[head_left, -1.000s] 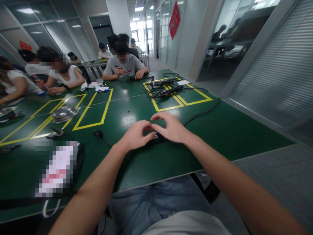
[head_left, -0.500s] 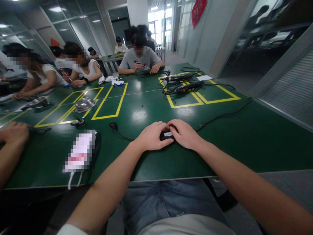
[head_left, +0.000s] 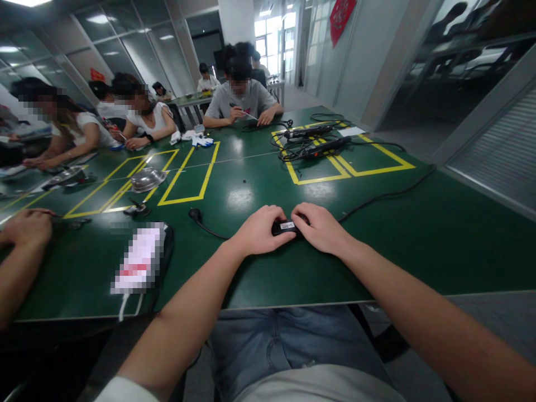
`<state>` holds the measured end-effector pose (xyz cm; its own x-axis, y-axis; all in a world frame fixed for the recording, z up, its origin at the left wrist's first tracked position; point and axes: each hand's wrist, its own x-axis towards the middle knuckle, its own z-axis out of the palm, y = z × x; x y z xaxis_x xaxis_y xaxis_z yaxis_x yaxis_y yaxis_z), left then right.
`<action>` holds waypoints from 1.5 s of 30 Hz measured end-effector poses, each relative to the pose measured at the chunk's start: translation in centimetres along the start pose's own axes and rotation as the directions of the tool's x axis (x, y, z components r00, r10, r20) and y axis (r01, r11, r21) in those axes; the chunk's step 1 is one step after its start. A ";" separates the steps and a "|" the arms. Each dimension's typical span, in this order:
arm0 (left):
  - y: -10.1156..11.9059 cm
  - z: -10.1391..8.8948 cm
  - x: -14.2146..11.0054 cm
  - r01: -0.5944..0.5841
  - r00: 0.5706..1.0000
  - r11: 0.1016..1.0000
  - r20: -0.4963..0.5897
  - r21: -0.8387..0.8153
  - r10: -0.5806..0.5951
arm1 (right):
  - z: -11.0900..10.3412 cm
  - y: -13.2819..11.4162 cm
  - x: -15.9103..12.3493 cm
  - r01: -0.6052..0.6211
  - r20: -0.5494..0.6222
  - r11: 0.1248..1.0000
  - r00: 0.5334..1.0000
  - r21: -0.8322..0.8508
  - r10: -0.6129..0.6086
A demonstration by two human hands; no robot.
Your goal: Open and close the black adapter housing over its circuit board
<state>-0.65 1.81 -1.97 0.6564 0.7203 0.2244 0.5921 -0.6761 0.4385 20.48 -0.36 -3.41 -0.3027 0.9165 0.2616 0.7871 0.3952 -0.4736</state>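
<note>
On the green table in front of me lies a black power adapter (head_left: 287, 226) with a white label. My left hand (head_left: 263, 230) is wrapped round its left end, the thumb along the near side. Around the right end curls my right hand (head_left: 320, 226), fingers bent over it. Both hands hide the adapter's ends, and the label shows between them. A black cord ends in a plug (head_left: 195, 214) to the left of my left hand. Another black cord (head_left: 387, 195) runs from beside my right hand toward the right rear of the table.
Black handheld tools (head_left: 324, 146) with coiled cables lie within yellow tape at the back right. Leftward are a steel bowl (head_left: 148, 179), a blurred-out phone-like screen (head_left: 140, 257) and white gloves (head_left: 202, 141). A neighbour's hand (head_left: 31, 231) rests at the left edge. Other people sit across the table.
My view has swung left. Both hands, loosely curved over the adapter a second ago, have come down around its ends, and its label shows more fully. A neighbour's hand has come into view at left.
</note>
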 end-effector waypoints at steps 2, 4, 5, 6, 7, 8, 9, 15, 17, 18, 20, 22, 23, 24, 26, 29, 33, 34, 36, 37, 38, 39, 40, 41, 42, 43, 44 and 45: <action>-0.2 0.1 0.2 0.047 0.998 0.999 -0.041 0.006 -0.047 | -0.1 -0.2 0.0 -0.022 0.000 1.000 1.000 -0.013 0.022; -0.5 0.2 0.4 0.104 0.991 0.994 -0.087 0.021 -0.101 | -0.2 -0.3 0.0 -0.054 -0.001 0.998 0.999 -0.035 0.054; -0.6 0.3 0.4 0.133 0.986 0.991 -0.106 0.031 -0.129 | -0.2 -0.4 0.0 -0.073 0.000 0.996 0.997 -0.052 0.073; -0.7 0.4 0.5 0.163 0.980 0.986 -0.119 0.041 -0.157 | -0.3 -0.4 0.0 -0.092 0.002 0.993 0.996 -0.074 0.093; -0.8 0.6 0.6 0.193 0.975 0.980 -0.125 0.051 -0.185 | -0.4 -0.5 0.0 -0.111 0.007 0.989 0.994 -0.100 0.113; -0.8 0.6 0.6 0.220 0.969 0.974 -0.125 0.060 -0.212 | -0.5 -0.7 0.0 -0.128 0.015 0.983 0.991 -0.130 0.131; -0.8 0.7 0.7 0.245 0.964 0.967 -0.122 0.069 -0.235 | -0.6 -0.9 -0.1 -0.141 0.024 0.976 0.989 -0.165 0.147; 0.5 -0.6 0.3 0.339 0.938 0.932 -0.125 0.129 -0.324 | -1.2 -2.8 -0.5 -0.162 0.097 0.915 0.973 -0.370 0.211; 0.9 -1.4 0.0 0.331 0.944 0.932 -0.055 0.148 -0.326 | -1.2 -3.3 -0.6 -0.169 0.106 0.893 0.967 -0.418 0.233; 1.0 -1.7 -0.1 0.314 0.948 0.936 -0.005 0.156 -0.318 | -1.2 -3.5 -0.7 -0.172 0.110 0.883 0.964 -0.436 0.242; 1.2 -2.2 -0.2 0.278 0.952 0.945 0.084 0.170 -0.295 | -1.1 -3.7 -0.7 -0.176 0.119 0.870 0.959 -0.461 0.258; 1.3 -2.5 -0.3 0.258 0.949 0.949 0.135 0.180 -0.284 | -1.0 -3.7 -0.7 -0.178 0.130 0.864 0.955 -0.472 0.268; 1.3 -2.6 -0.3 0.256 0.947 0.950 0.150 0.181 -0.284 | -1.0 -3.7 -0.7 -0.180 0.134 0.862 0.953 -0.474 0.272; 1.2 -2.6 -0.3 0.257 0.945 0.950 0.162 0.179 -0.286 | -1.0 -3.7 -0.7 -0.183 0.136 0.861 0.951 -0.474 0.277; 1.0 -2.6 -0.3 0.262 0.941 0.951 0.176 0.167 -0.290 | -1.0 -3.8 -0.7 -0.191 0.135 0.861 0.949 -0.472 0.284; 0.7 -2.6 -0.2 0.275 0.937 0.952 0.184 0.138 -0.297 | -1.1 -3.9 -0.7 -0.201 0.126 0.862 0.949 -0.465 0.290; 0.3 -2.5 -0.1 0.279 0.934 0.958 0.210 0.072 -0.288 | -1.3 -4.0 -0.7 -0.206 0.112 0.869 0.952 -0.450 0.284; 0.3 -2.5 0.0 0.276 0.934 0.960 0.221 0.049 -0.280 | -1.4 -4.0 -0.7 -0.209 0.107 0.871 0.953 -0.445 0.283; 0.2 -2.6 0.0 0.272 0.933 0.962 0.242 0.002 -0.264 | -1.6 -4.0 -0.7 -0.218 0.098 0.874 0.953 -0.434 0.286; 0.1 -2.7 0.0 0.273 0.932 0.962 0.252 -0.017 -0.260 | -1.6 -3.9 -0.7 -0.224 0.094 0.876 0.953 -0.427 0.289; 0.0 -2.8 0.1 0.276 0.930 0.961 0.261 -0.032 -0.259 | -1.7 -3.9 -0.7 -0.229 0.092 0.878 0.952 -0.420 0.292; -0.1 -2.9 0.1 0.280 0.928 0.959 0.268 -0.041 -0.260 | -1.7 -3.8 -0.7 -0.234 0.091 0.880 0.951 -0.412 0.295; -0.2 -3.0 0.1 0.284 0.926 0.958 0.272 -0.045 -0.262 | -1.8 -3.8 -0.6 -0.237 0.092 0.883 0.950 -0.405 0.297; -0.3 -3.1 0.1 0.287 0.925 0.957 0.274 -0.045 -0.264 | -1.8 -3.7 -0.6 -0.241 0.095 0.885 0.949 -0.398 0.300; -0.4 -3.1 0.1 0.287 0.924 0.957 0.275 -0.040 -0.266 | -1.8 -3.7 -0.6 -0.244 0.099 0.887 0.947 -0.392 0.304; -0.5 -3.2 0.1 0.286 0.924 0.958 0.275 -0.033 -0.267 | -1.8 -3.6 -0.6 -0.249 0.103 0.887 0.945 -0.388 0.310; -0.6 -3.2 0.1 0.283 0.924 0.959 0.275 -0.023 -0.266 | -1.8 -3.6 -0.6 -0.255 0.106 0.886 0.942 -0.386 0.318; -0.6 -3.1 0.2 0.279 0.925 0.960 0.274 -0.012 -0.265 | -1.8 -3.6 -0.6 -0.263 0.108 0.885 0.939 -0.386 0.326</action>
<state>-2.37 2.83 0.52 0.5782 0.8025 -0.1473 0.7457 -0.4466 0.4944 18.77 -2.45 -0.37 -0.0858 0.9963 0.0003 0.9829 0.0847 -0.1634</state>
